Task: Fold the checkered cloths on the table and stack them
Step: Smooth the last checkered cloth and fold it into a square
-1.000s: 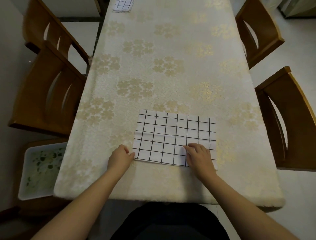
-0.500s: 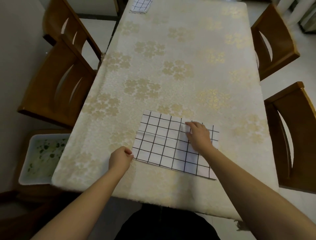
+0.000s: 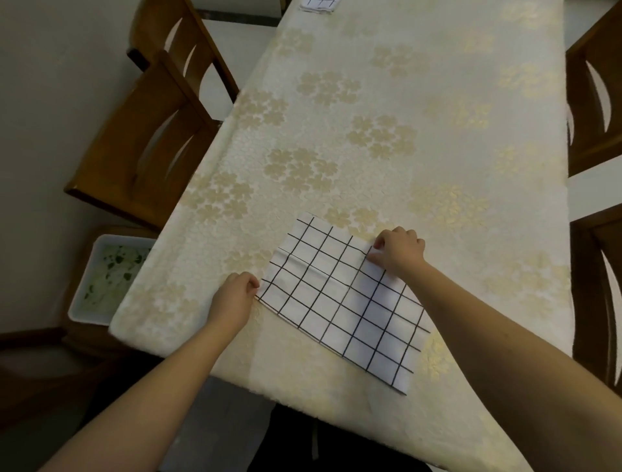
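Both hands pinch one checkered cloth (image 3: 340, 296) on the bench (image 3: 387, 101): left hand (image 3: 232, 300) its corner, right hand (image 3: 399, 251) its far edge. A second cloth (image 3: 318, 4) is cut off.

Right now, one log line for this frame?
step: folding checkered cloth | left hand: pinches near-left corner | right hand: pinches far edge | second cloth: far end of table
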Demonstrator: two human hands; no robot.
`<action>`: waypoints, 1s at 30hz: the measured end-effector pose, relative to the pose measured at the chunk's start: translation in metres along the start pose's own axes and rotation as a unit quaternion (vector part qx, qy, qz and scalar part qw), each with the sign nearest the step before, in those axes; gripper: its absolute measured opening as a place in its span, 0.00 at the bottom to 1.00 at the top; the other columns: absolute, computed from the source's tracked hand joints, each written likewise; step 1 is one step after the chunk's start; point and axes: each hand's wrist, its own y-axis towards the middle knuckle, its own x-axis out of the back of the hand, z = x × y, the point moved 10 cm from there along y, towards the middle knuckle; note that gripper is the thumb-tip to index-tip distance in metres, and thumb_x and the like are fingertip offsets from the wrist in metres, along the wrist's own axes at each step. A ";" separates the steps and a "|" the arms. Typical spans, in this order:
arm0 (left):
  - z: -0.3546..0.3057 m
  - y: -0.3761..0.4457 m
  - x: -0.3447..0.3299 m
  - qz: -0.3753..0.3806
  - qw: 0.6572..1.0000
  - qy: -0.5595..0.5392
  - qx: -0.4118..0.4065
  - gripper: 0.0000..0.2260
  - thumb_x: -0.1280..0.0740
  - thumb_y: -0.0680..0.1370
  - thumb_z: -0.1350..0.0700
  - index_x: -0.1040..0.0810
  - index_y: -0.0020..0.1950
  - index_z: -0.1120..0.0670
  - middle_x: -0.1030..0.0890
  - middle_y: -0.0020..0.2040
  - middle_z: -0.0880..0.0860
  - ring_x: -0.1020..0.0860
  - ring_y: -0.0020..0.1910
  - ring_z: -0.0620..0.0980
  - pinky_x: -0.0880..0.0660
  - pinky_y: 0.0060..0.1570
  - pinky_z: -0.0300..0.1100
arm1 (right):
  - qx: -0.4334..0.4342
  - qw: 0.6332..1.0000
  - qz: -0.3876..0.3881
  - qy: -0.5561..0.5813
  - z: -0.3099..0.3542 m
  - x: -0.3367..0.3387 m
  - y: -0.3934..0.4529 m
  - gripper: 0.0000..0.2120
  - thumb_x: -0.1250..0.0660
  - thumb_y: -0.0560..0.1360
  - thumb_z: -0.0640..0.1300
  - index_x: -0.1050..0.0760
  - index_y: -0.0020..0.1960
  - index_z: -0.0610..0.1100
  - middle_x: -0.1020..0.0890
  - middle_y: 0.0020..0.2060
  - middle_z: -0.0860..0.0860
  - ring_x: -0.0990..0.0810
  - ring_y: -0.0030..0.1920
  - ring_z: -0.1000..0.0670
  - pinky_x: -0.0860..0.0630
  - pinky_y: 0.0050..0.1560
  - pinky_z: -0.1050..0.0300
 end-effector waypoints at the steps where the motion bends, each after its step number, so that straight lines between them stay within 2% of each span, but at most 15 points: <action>1: 0.000 0.002 0.002 -0.004 1.000 0.006 -0.003 0.04 0.37 0.81 0.58 0.22 0.53 0.53 0.27 0.47 0.49 0.25 0.44 0.49 0.28 0.43 0.43 | 0.005 1.000 0.005 0.015 0.000 -0.001 -0.002 0.14 0.31 0.74 0.56 0.24 0.55 0.50 0.23 0.54 0.47 0.29 0.59 0.42 0.34 0.57 0.48; 3: -0.002 0.009 0.007 -0.011 1.000 0.002 -0.005 0.05 0.37 0.81 0.59 0.23 0.54 0.54 0.28 0.49 0.50 0.25 0.43 0.50 0.27 0.43 0.44 | 0.010 0.997 0.027 0.075 -0.001 -0.006 -0.007 0.10 0.30 0.75 0.53 0.26 0.50 0.49 0.21 0.48 0.48 0.24 0.52 0.44 0.31 0.52 0.50; 5: -0.001 0.016 0.014 -0.024 0.999 -0.024 0.014 0.06 0.37 0.81 0.60 0.22 0.53 0.54 0.26 0.50 0.52 0.25 0.42 0.49 0.29 0.42 0.41 | 0.008 0.988 0.038 0.149 -0.005 -0.010 -0.014 0.10 0.29 0.74 0.50 0.27 0.49 0.47 0.21 0.46 0.49 0.23 0.47 0.45 0.26 0.45 0.52; 7: 0.000 0.025 0.021 -0.040 0.997 -0.061 0.036 0.07 0.39 0.81 0.60 0.21 0.52 0.55 0.23 0.50 0.53 0.24 0.41 0.48 0.30 0.38 0.38 | -0.003 0.980 0.036 0.196 -0.011 -0.012 -0.023 0.13 0.28 0.74 0.48 0.26 0.55 0.46 0.21 0.49 0.48 0.23 0.45 0.45 0.27 0.42 0.54; 10: -0.013 0.034 0.028 -0.051 0.993 -0.100 0.033 0.08 0.40 0.80 0.59 0.21 0.52 0.54 0.20 0.46 0.53 0.24 0.38 0.48 0.28 0.34 0.40 | -0.011 0.977 0.049 0.209 -0.021 -0.019 -0.038 0.18 0.28 0.75 0.48 0.26 0.62 0.44 0.22 0.52 0.47 0.26 0.46 0.48 0.30 0.44 0.56; 11: -0.019 0.037 0.029 -0.055 0.991 -0.117 0.033 0.07 0.39 0.80 0.59 0.21 0.52 0.54 0.20 0.44 0.53 0.23 0.38 0.49 0.26 0.36 0.42 | -0.012 0.977 0.049 0.205 -0.025 -0.021 -0.043 0.16 0.29 0.76 0.49 0.25 0.59 0.44 0.22 0.49 0.47 0.27 0.44 0.49 0.32 0.44 0.57; 13: -0.028 0.047 0.028 -0.054 0.985 -0.158 0.038 0.06 0.37 0.79 0.58 0.21 0.52 0.53 0.20 0.43 0.52 0.22 0.40 0.52 0.24 0.40 0.45 | -0.024 0.977 0.048 0.206 -0.038 -0.025 -0.055 0.09 0.30 0.76 0.49 0.27 0.47 0.45 0.26 0.39 0.49 0.30 0.38 0.50 0.36 0.39 0.57; 14: -0.033 0.053 0.025 -0.043 0.981 -0.184 0.043 0.05 0.35 0.79 0.59 0.21 0.52 0.53 0.21 0.43 0.52 0.22 0.41 0.54 0.23 0.42 0.46 | -0.035 0.974 0.045 0.219 -0.045 -0.027 -0.060 0.11 0.31 0.76 0.49 0.29 0.42 0.44 0.29 0.35 0.49 0.32 0.35 0.50 0.38 0.35 0.57; 17: -0.049 0.068 0.009 0.006 0.944 -0.321 0.072 0.06 0.32 0.78 0.60 0.22 0.54 0.53 0.22 0.46 0.52 0.20 0.49 0.59 0.20 0.52 0.54 | -0.097 0.949 0.020 0.300 -0.070 -0.036 -0.082 0.13 0.30 0.76 0.49 0.27 0.40 0.42 0.31 0.32 0.47 0.33 0.31 0.49 0.38 0.33 0.56; 19: -0.064 0.069 0.002 0.025 0.925 -0.374 0.069 0.07 0.33 0.79 0.60 0.24 0.57 0.53 0.22 0.50 0.50 0.20 0.52 0.56 0.21 0.56 0.54 | -0.130 0.923 -0.006 0.362 -0.083 -0.042 -0.100 0.14 0.29 0.75 0.48 0.31 0.37 0.43 0.34 0.31 0.46 0.36 0.31 0.49 0.40 0.33 0.56; 23: -0.082 0.055 0.000 0.024 0.945 -0.326 0.023 0.08 0.34 0.80 0.55 0.24 0.59 0.50 0.21 0.55 0.50 0.20 0.50 0.51 0.20 0.51 0.51 | -0.202 0.857 -0.042 0.472 -0.106 -0.062 -0.136 0.11 0.29 0.74 0.46 0.26 0.39 0.41 0.32 0.31 0.45 0.34 0.31 0.48 0.36 0.32 0.55; 25: -0.085 0.041 -0.006 0.032 0.957 -0.290 0.010 0.06 0.34 0.80 0.55 0.23 0.57 0.50 0.20 0.52 0.52 0.20 0.46 0.53 0.21 0.42 0.48 | -0.239 0.820 -0.046 0.518 -0.114 -0.077 -0.153 0.11 0.29 0.75 0.45 0.23 0.42 0.37 0.29 0.30 0.43 0.32 0.29 0.48 0.34 0.30 0.56; 27: -0.087 0.023 -0.015 0.045 0.973 -0.226 -0.011 0.06 0.34 0.80 0.54 0.22 0.55 0.52 0.19 0.48 0.52 0.21 0.43 0.51 0.25 0.36 0.41 | -0.264 0.785 -0.046 0.559 -0.114 -0.087 -0.169 0.09 0.29 0.75 0.44 0.21 0.43 0.38 0.24 0.30 0.43 0.28 0.28 0.47 0.30 0.30 0.56; 30: -0.088 -0.007 -0.032 0.069 0.986 -0.125 -0.085 0.07 0.32 0.78 0.54 0.20 0.53 0.55 0.20 0.46 0.51 0.22 0.43 0.47 0.28 0.42 0.37 | -0.266 0.771 -0.052 0.576 -0.112 -0.095 -0.184 0.06 0.29 0.75 0.44 0.19 0.43 0.42 0.16 0.39 0.44 0.18 0.38 0.44 0.22 0.40 0.53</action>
